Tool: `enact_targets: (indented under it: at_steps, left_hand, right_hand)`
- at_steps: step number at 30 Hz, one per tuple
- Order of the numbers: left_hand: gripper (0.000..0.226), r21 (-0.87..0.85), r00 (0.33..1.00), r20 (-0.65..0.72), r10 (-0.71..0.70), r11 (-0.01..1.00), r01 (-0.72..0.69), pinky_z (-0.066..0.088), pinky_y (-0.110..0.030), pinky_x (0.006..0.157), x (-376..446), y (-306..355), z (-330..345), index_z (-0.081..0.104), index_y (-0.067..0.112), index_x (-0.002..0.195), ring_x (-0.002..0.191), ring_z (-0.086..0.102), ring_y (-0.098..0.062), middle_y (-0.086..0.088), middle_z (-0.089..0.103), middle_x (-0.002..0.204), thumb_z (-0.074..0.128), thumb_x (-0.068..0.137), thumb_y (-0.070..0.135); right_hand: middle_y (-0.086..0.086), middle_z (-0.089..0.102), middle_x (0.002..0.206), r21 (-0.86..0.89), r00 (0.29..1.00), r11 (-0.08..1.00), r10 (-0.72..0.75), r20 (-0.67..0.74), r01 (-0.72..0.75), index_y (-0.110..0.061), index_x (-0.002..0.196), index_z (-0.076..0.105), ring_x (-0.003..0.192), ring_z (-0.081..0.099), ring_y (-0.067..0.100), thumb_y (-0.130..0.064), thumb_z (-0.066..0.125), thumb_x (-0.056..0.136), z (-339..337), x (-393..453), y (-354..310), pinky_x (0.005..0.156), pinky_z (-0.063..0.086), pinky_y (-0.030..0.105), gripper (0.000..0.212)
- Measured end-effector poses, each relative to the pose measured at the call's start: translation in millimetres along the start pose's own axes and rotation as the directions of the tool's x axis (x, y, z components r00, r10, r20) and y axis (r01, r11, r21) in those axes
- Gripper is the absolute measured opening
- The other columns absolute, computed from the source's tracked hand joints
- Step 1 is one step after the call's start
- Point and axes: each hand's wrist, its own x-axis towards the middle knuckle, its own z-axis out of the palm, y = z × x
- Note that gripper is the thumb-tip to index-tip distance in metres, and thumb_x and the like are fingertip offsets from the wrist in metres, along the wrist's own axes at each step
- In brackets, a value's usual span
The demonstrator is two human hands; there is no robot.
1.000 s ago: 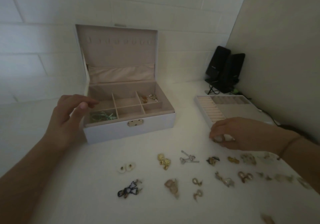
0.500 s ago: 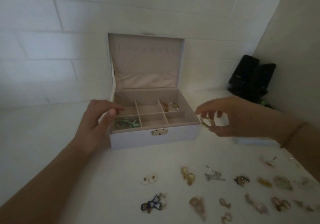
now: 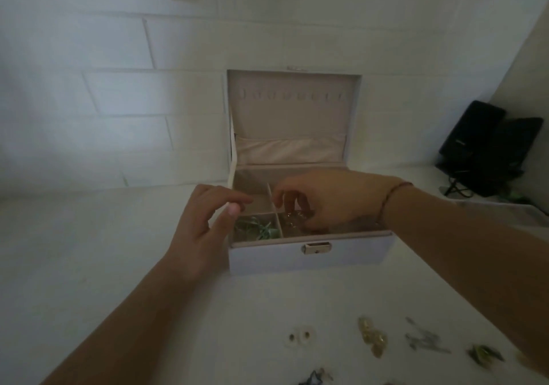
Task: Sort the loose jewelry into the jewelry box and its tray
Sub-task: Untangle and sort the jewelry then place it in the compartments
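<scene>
The white jewelry box (image 3: 350,254) stands open in the middle, its lid upright against the wall. A green piece (image 3: 255,227) lies in its front left compartment. My right hand (image 3: 332,200) reaches into the box over the front middle compartment, fingers curled down around a small gold piece (image 3: 294,216). My left hand (image 3: 205,224) sits at the box's left wall, fingers loosely curled, thumb tip at the rim. Loose jewelry lies in front: a white pair (image 3: 300,337), a gold cluster (image 3: 372,337), a silver piece (image 3: 424,340), a dark green piece (image 3: 484,353).
The tray (image 3: 502,207) shows only as a pale edge behind my right forearm. Two black speakers (image 3: 487,147) stand in the back right corner. A white brick wall runs behind the box. A blue bow-shaped piece (image 3: 316,380) lies at the bottom edge.
My right hand carried the gold piece from near the tray leftward and into the box. The view swung right and up. My left hand stayed at the box's left wall.
</scene>
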Motion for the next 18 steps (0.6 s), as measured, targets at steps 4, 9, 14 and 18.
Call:
enact_targets:
  at_steps: [4, 9, 14, 18]
  left_hand:
    - [0.052, -0.003, 1.0, 0.005, -0.003, 1.0, 0.003, 0.043, -0.034, 0.083, 1.1, 0.2, -0.4, 0.069, 0.021, 0.101, 0.096, 0.055, -0.018, 0.013, 0.066, 0.093, 0.035, 0.099, 0.06]
    - [0.048, -0.008, 1.0, 0.003, 0.0, 1.0, 0.0, 0.042, -0.03, 0.084, 1.2, -0.9, -0.7, 0.069, 0.026, 0.101, 0.097, 0.055, -0.014, 0.018, 0.066, 0.093, 0.035, 0.099, 0.06]
    - [0.051, 0.004, 1.0, 0.012, 0.003, 1.0, -0.003, 0.041, -0.027, 0.084, 1.7, -1.2, -0.8, 0.07, 0.023, 0.101, 0.097, 0.054, -0.016, 0.017, 0.066, 0.093, 0.035, 0.099, 0.06]
    - [0.057, 0.028, 1.0, 0.022, 0.006, 1.0, -0.006, 0.04, -0.026, 0.084, 1.3, -0.4, -1.4, 0.072, 0.018, 0.101, 0.097, 0.054, -0.016, 0.013, 0.066, 0.093, 0.033, 0.099, 0.06]
  right_hand:
    - [-0.017, 0.062, 0.097, -0.034, 1.0, 0.999, -0.018, 0.02, 0.019, -0.038, 0.11, 0.05, 0.075, 0.057, 0.007, -0.026, 0.069, 0.077, 4.1, 0.1, -4.4, 0.065, 0.052, 0.028, 0.041]
    - [-0.011, 0.059, 0.081, -0.25, 0.999, 0.968, -0.016, 0.05, 0.028, -0.034, 0.098, 0.053, 0.066, 0.046, 0.007, -0.027, 0.068, 0.078, 4.5, 2.4, -2.1, 0.06, 0.042, 0.026, 0.027]
    - [-0.005, 0.05, 0.064, -0.441, 0.993, 0.889, -0.111, 0.051, 0.122, -0.026, 0.086, 0.055, 0.057, 0.04, 0.017, -0.018, 0.059, 0.079, 13.1, 5.8, 2.0, 0.054, 0.031, 0.026, 0.012]
    - [-0.002, 0.06, 0.069, -0.453, 0.989, 0.88, -0.143, 0.035, 0.143, -0.026, 0.077, 0.049, 0.06, 0.047, 0.019, -0.022, 0.059, 0.081, 15.0, 3.8, 6.5, 0.054, 0.035, 0.027, 0.012]
